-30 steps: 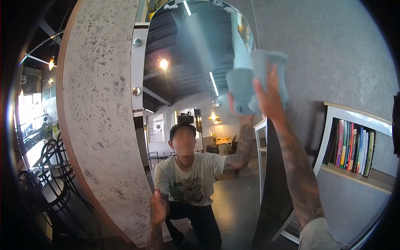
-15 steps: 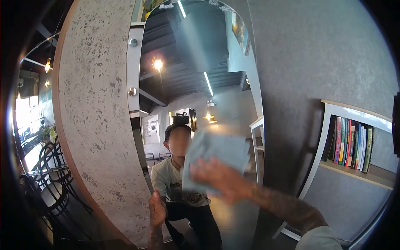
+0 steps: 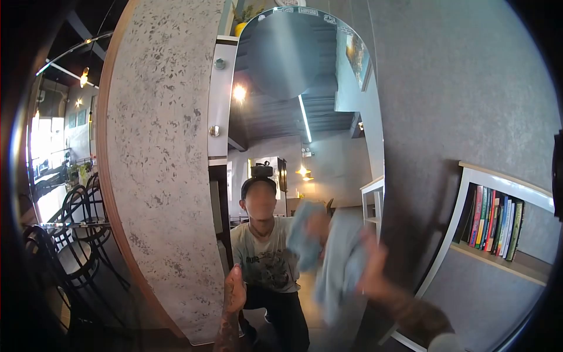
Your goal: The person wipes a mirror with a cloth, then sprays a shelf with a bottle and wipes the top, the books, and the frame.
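A tall mirror (image 3: 264,117) with a rounded top stands in front of me and reflects a crouching person with a head camera. My right hand (image 3: 375,273), blurred by motion, holds a light blue cloth (image 3: 340,264) at the mirror's lower right, and the cloth hangs down from it. A reflection of the cloth and hand shows just to its left. My left hand (image 3: 234,290) is raised at the mirror's lower left edge, thumb up. Its fingers are mostly turned from view.
A speckled wall panel (image 3: 161,158) stands left of the mirror. At the right, a white-framed shelf (image 3: 501,261) holds a row of books (image 3: 495,223) against a grey wall (image 3: 451,88). Black chairs (image 3: 79,252) are at the far left.
The cloth was spread flat against the mirror under my right hand; now it hangs bunched, farther right and lower, with its reflection apart from it. The view has shifted slightly left.
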Demonstrator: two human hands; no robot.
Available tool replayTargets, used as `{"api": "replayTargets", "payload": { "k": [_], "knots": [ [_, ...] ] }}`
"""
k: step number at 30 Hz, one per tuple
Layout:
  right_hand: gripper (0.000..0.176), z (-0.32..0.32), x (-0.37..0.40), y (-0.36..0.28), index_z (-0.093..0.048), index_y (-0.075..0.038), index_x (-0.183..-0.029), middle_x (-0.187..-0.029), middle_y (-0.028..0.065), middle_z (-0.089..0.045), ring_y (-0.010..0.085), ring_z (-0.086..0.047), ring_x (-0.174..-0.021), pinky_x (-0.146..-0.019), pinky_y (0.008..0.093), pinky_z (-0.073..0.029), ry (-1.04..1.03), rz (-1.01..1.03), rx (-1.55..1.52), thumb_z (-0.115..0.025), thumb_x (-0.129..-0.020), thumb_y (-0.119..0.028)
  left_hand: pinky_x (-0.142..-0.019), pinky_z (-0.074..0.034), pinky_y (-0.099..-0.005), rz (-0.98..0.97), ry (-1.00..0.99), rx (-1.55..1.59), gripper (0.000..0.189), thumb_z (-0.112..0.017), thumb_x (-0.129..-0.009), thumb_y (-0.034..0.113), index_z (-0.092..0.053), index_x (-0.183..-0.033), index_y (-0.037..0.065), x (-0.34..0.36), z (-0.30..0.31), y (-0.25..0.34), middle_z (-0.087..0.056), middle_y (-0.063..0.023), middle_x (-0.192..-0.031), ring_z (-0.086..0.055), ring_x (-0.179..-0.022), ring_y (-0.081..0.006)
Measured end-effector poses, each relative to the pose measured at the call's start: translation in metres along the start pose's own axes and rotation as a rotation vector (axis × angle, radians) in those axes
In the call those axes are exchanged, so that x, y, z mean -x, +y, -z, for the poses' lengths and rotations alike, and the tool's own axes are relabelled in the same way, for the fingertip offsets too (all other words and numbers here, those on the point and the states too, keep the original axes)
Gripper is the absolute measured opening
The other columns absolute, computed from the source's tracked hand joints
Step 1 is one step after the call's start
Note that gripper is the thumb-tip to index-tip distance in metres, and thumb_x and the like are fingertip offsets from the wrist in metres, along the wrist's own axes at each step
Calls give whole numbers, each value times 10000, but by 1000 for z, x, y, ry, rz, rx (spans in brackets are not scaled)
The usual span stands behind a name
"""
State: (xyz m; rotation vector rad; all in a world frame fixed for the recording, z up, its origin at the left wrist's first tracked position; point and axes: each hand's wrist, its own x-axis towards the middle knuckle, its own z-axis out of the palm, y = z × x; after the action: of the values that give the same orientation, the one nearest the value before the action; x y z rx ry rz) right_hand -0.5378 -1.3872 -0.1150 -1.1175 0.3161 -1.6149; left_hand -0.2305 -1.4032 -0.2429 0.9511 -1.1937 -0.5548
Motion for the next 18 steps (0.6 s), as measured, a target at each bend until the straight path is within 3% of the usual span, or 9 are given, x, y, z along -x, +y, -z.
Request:
{"api": "replayTargets", "payload": {
  "k": [1,2,5,7,8,10,13,15,18],
  "knots": [
    [558,-54,-28,-57,-506,20,-1388,-1222,131,-643,244,-641,-1135,-1009,400,-502,-91,270,18,-403,-1074,-430,-493,-213,-244,3,3,6,499,-369,-1089,512,-489,-793,129,0,1,1,-323,94,-601,-312,-525,-18],
    [438,-82,-64,-89,-578,-11,-1311,-1205,109,-659,192,-657,-1083,-969,364,-511,-182,477,20,-439,-1081,-357,-491,-215,-246,-20,-11,6,498,-362,-1090,513,-488,-799,128,0,2,1,-322,93,-605,-314,-530,-17],
    [339,-153,-187,-154,-627,-28,-1260,-1179,128,-702,279,-666,-1086,-933,386,-509,-304,1444,828,-479,-1048,-247,-487,-218,-248,-24,-40,24,493,-356,-1090,513,-485,-815,125,1,1,4,-322,92,-622,-318,-540,-16],
    [376,-191,-238,-160,-607,-96,-1328,-1319,134,-653,359,-602,-1212,-1025,474,-447,-363,1674,1147,-514,-1015,-283,-484,-220,-250,0,-58,25,488,-356,-1091,512,-483,-823,124,1,5,1,-324,91,-634,-319,-545,-16],
    [376,-190,-253,-144,-607,-96,-1328,-1319,134,-653,359,-602,-1212,-1025,474,-447,-366,1667,1144,-514,-1015,-283,-479,-221,-238,-33,-45,56,479,-366,-1095,490,-473,-786,140,-1,3,-4,-339,103,-625,-313,-534,-6],
    [445,-183,-279,-110,-559,-193,-1416,-1496,104,-529,401,-463,-1376,-1131,565,-316,-323,1704,1884,-514,-999,-339,-474,-222,-226,-59,-27,88,477,-377,-1100,468,-463,-748,157,-5,0,-13,-353,115,-616,-307,-524,3],
    [506,-176,-226,-64,-490,-269,-1488,-1598,95,-397,395,-320,-1480,-1176,614,-216,-428,1566,1832,-497,-994,-376,-491,-239,-206,-74,35,103,437,-402,-1097,459,-532,-822,146,-4,-1,-21,-375,134,-673,-316,-556,11],
    [605,-158,-193,-32,-405,-275,-1551,-1653,82,-300,392,-251,-1515,-1203,600,-174,-578,1431,1831,-524,-968,-384,-529,-283,-196,49,-66,137,418,-407,-1097,461,-577,-894,137,-4,5,-18,-401,128,-721,-348,-600,12],
    [716,-122,-119,10,-323,-257,-1593,-1687,70,-219,370,-194,-1543,-1225,588,-122,-841,1158,1802,-565,-936,-412,-477,-236,-223,32,-52,102,461,-328,-1107,465,-520,-902,99,-6,1,-14,-326,97,-663,-318,-543,-9]
  ]
}}
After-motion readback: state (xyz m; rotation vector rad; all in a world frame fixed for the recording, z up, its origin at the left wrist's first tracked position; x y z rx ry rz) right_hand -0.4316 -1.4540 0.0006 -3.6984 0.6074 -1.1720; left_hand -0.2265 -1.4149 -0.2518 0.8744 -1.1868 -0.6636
